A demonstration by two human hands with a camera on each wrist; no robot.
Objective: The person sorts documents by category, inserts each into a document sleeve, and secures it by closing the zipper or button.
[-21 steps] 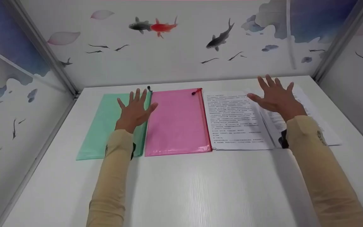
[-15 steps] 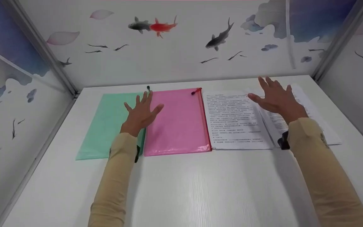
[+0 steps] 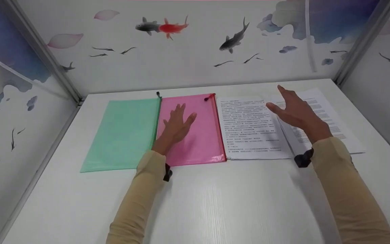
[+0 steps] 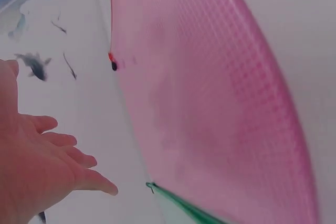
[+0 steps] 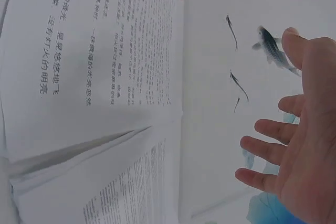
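Pink zip folder (image 3: 190,130) lies flat on the white desk (image 3: 215,203), long axis running away from the person, zipper edge along its right side with the red pull (image 3: 210,98) at the far end. Left hand (image 3: 178,123) is over the middle of it, fingers straight and spread, pointing toward the far wall; head view can't settle whether the palm touches the plastic. The left wrist view shows the same hand (image 4: 37,166) with the fingers loose and holding nothing, the pink sheet (image 4: 210,103) beside it.

Green zip folder (image 3: 124,134) sits just left of the pink one, edges touching, same orientation, dark pull (image 3: 159,94) at the far end.

Printed page stack (image 3: 252,128) lies just right of the pink folder, text lines crossways, long axis also away from the person. A second stack (image 3: 320,118) lies at its right, skewed slightly clockwise and partly under the first.

Right hand (image 3: 296,110) hangs above the seam between the two stacks, fingers straight and splayed, gripping nothing; the right wrist view shows it (image 5: 304,145) clear of the paper (image 5: 105,77).

Fish-print panels (image 3: 195,44) wall the desk on three sides.
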